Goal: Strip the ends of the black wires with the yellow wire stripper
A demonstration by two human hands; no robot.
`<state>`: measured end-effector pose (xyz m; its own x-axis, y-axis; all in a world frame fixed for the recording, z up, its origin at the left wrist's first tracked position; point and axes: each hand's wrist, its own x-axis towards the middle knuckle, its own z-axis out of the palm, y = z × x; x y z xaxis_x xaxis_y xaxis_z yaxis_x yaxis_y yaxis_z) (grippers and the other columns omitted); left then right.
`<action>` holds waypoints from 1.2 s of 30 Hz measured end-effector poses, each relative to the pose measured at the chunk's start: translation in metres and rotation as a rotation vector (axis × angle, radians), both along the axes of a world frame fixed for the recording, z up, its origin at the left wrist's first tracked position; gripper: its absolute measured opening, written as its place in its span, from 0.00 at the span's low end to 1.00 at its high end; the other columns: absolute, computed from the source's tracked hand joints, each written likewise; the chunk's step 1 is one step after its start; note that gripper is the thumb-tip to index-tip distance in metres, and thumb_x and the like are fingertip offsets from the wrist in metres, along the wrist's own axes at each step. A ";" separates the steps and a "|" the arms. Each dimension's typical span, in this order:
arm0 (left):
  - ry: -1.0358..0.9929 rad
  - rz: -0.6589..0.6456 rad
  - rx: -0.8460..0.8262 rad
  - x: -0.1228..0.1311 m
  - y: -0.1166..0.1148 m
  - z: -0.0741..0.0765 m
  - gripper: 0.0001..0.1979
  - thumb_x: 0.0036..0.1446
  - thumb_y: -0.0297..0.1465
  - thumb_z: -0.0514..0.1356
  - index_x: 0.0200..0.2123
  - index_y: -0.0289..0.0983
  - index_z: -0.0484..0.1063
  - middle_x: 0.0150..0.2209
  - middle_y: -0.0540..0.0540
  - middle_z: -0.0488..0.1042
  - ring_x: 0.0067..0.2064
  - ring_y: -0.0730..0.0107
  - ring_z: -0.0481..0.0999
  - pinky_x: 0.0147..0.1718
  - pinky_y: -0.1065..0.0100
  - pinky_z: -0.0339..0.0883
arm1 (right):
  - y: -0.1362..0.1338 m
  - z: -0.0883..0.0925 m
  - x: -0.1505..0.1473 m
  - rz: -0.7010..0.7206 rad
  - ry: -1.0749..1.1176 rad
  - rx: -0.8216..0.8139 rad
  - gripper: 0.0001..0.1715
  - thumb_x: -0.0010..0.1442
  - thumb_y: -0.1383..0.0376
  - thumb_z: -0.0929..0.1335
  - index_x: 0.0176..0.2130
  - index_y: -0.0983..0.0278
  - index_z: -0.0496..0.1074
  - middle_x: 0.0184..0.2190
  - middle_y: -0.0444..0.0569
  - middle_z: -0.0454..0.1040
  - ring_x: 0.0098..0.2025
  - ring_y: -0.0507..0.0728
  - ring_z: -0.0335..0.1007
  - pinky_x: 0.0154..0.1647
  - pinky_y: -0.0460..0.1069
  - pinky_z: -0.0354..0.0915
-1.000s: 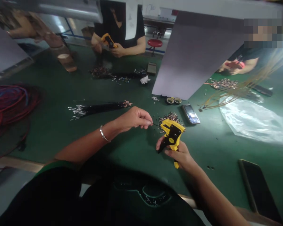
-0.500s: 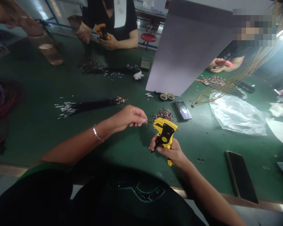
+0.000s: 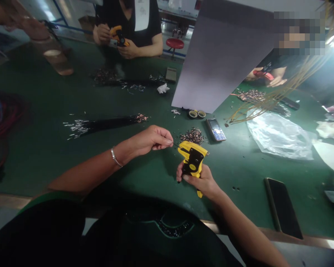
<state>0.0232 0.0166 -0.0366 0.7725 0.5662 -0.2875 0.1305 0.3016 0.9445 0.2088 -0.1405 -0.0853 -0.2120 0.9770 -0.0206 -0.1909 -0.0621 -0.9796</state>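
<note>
Pinched between thumb and fingers of my left hand point(image 3: 156, 138) is a thin black wire point(image 3: 175, 144). The wire's far end reaches the jaws of a yellow and black wire stripper point(image 3: 193, 157). My right hand point(image 3: 202, 180) is wrapped round the stripper's handles. Just behind the tool lies a pile of small stripped wire ends point(image 3: 192, 136). A bundle of black wires point(image 3: 108, 124) rests on the green table to the left, silvery tips at its left end and copper-coloured ones at its right.
A keypad phone point(image 3: 216, 129), two tape rolls point(image 3: 197, 114) and a grey upright panel point(image 3: 219, 52) stand beyond my right hand. A smartphone point(image 3: 284, 207) lies near the front edge, a plastic bag point(image 3: 281, 133) farther back. Co-workers' hands point(image 3: 128, 48) hold tools across the table.
The stripper in my right hand has tipped and shifted slightly left; the wire stays at its jaws. Across the table, a co-worker's hand has come up to an orange tool.
</note>
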 end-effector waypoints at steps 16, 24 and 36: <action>-0.005 0.012 0.004 0.001 -0.001 -0.007 0.03 0.46 0.28 0.64 0.26 0.33 0.75 0.19 0.51 0.68 0.20 0.81 0.61 0.18 0.75 0.47 | -0.002 -0.002 0.000 -0.038 -0.032 -0.008 0.15 0.57 0.58 0.73 0.38 0.66 0.71 0.28 0.49 0.72 0.29 0.55 0.69 0.32 0.51 0.67; 0.002 0.021 0.003 0.002 -0.001 -0.008 0.04 0.46 0.29 0.65 0.26 0.33 0.75 0.19 0.51 0.67 0.20 0.81 0.61 0.18 0.75 0.46 | -0.003 -0.003 0.000 -0.063 -0.047 -0.014 0.16 0.57 0.58 0.74 0.38 0.66 0.71 0.28 0.48 0.72 0.28 0.55 0.69 0.30 0.50 0.67; 0.021 0.016 -0.006 0.002 -0.002 -0.005 0.04 0.44 0.29 0.65 0.25 0.33 0.76 0.20 0.50 0.69 0.20 0.81 0.61 0.18 0.74 0.46 | -0.003 -0.002 0.000 -0.061 -0.049 -0.006 0.15 0.57 0.58 0.73 0.37 0.66 0.71 0.26 0.48 0.72 0.27 0.54 0.68 0.29 0.50 0.67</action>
